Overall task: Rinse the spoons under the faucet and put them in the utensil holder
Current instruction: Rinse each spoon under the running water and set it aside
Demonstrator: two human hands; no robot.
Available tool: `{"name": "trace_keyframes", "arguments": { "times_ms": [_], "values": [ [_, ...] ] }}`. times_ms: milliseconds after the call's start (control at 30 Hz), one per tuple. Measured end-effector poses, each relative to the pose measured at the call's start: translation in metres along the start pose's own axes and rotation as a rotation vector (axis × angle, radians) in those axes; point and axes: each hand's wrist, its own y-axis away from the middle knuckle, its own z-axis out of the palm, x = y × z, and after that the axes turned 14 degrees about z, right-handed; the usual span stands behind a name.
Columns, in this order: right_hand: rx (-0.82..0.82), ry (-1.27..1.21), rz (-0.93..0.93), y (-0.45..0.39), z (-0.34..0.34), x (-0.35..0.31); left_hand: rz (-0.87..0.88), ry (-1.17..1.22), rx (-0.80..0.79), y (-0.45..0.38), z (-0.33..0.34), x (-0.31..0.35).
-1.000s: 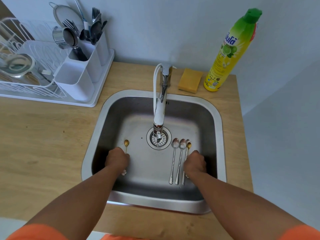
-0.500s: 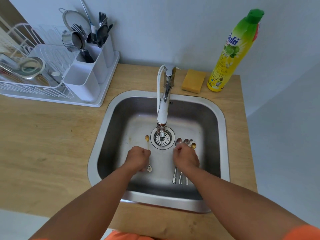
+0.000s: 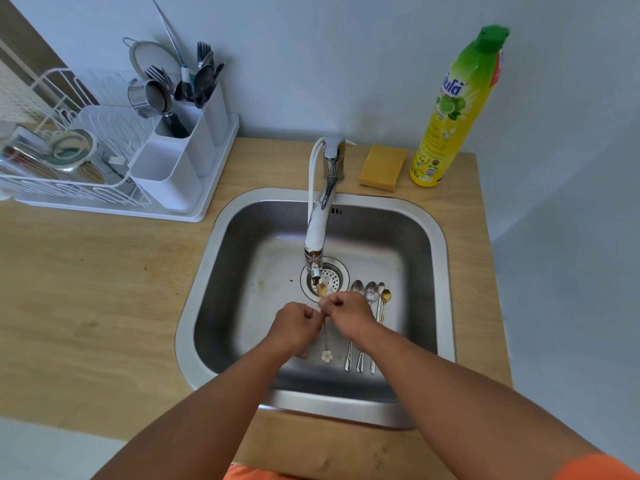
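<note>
Rinsing the first spoon looks to be the step in hand. In the head view, the gold spoon point(image 3: 325, 308) is held over the drain point(image 3: 329, 278), its bowl up under the faucet point(image 3: 317, 237) spout and its flower-tipped handle end hanging down toward the near side of the sink point(image 3: 445, 271). Whether water is running is too faint to tell.

The left hand point(image 3: 298, 327) has its fingers curled and appears to pinch the spoon's thin handle at mid-length, on its left side. The right hand point(image 3: 348, 313) is also curled, its fingertips meeting the same handle just above the left hand's grip, close below the bowl; it seems to pinch or rub the spoon there. The two hands nearly touch.

Four more spoons point(image 3: 370, 303) lie side by side on the sink floor just right of the drain, bowls toward the far side, handles toward the person, partly under the right wrist. None of them is touched.

Judging from this, the next move calls for finishing the rinse, then carrying the gold spoon well away to the far left, where the white utensil holder point(image 3: 173, 174) stands on the drying rack point(image 3: 52, 181) on the tabletop point(image 3: 86, 289). Its near compartment looks free; the far ones already hold cutlery. The thin, wet handle may slip, so a firm pinch would help.
</note>
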Motion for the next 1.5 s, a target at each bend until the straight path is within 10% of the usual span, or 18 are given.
{"name": "trace_keyframes", "arguments": {
  "times_ms": [967,1500],
  "values": [
    [0.175,0.215,-0.130,0.023,-0.006,-0.002,-0.153,0.693,0.256,-0.025,0.014,0.001],
    [0.124,0.197,-0.187,0.028,-0.003,-0.003,-0.122,0.608,0.324,-0.023,0.010,0.005]
  ]
}}
